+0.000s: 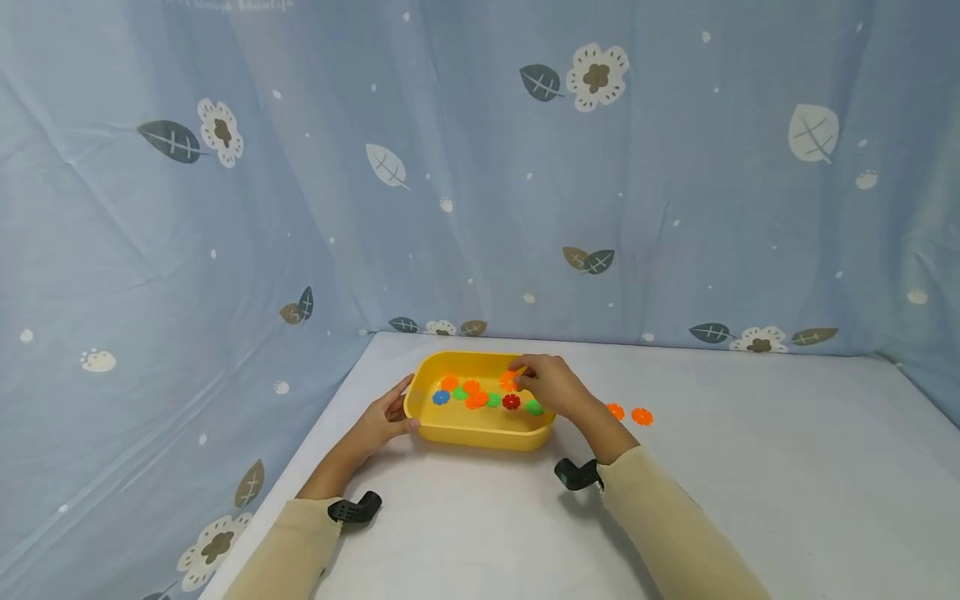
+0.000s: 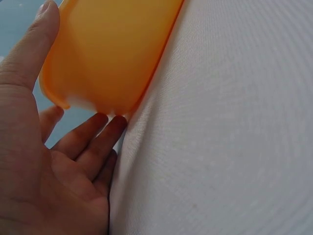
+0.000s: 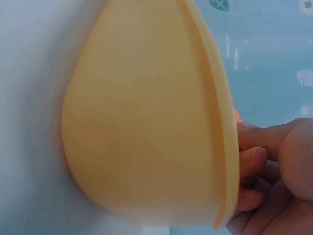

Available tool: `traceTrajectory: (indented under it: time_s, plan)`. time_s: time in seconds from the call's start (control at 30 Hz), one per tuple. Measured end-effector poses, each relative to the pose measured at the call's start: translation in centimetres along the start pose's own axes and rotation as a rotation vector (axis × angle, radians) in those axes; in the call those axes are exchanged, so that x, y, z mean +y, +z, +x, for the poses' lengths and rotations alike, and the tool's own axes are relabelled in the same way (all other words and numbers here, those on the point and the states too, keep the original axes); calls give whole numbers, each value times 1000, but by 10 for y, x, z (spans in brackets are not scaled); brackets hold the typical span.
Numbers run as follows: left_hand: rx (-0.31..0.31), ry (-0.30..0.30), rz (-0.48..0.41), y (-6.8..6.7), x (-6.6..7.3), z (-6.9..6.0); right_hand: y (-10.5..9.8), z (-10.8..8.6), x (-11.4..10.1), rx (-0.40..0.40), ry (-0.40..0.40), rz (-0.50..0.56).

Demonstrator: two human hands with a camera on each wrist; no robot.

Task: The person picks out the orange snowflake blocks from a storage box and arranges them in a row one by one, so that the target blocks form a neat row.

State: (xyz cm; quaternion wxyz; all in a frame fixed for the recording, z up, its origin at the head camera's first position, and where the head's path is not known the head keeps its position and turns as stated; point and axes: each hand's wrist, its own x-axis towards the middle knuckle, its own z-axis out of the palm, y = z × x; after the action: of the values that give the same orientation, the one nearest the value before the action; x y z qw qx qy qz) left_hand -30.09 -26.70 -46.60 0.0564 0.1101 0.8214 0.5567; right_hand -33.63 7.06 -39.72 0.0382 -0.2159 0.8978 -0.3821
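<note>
A yellow plastic basin (image 1: 480, 436) stands on the table with orange, green, blue and red flower-shaped pieces inside. At its left end is my left hand (image 1: 379, 425); in the left wrist view its thumb (image 2: 36, 41) lies along the basin's side and its fingertips touch the end wall. My right hand (image 1: 553, 383) is over the basin's right part, pinching an orange flower-shaped piece (image 1: 509, 381). In the right wrist view the basin wall (image 3: 146, 117) hides most of that piece; only an orange edge (image 3: 237, 116) shows by the fingers.
Two more orange flower-shaped pieces (image 1: 642, 416) lie on the white tabletop (image 1: 750, 483), right of the basin. A blue patterned curtain (image 1: 480, 167) hangs behind the table and along its left side. Each wrist wears a black camera mount (image 1: 577, 474).
</note>
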Motion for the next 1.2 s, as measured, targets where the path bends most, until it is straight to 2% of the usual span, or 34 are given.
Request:
traceTrajectory:
  time_s: [0.3,0.53,0.73,0.77,0.87,1.07,1.2]
  plan:
    - [-33,46,-32,1,1,2,-18,-15,15,36,-15,30]
    - [-16,22,-32,1,1,2,-32,-28,29,80,17,46]
    - [-9,5,-31,2,1,3,-41,-39,38,86,59,61]
    - [-12,-2,-33,2,5,1,-42,-40,40,86,73,65]
    - [-7,-10,-30,3,6,1,-45,-44,47,90,99,62]
    - [3,0,-13,0,-2,2,-50,-51,60,89,125,46]
    - [4,1,-3,-1,-2,0,-55,-58,69,92,167,28]
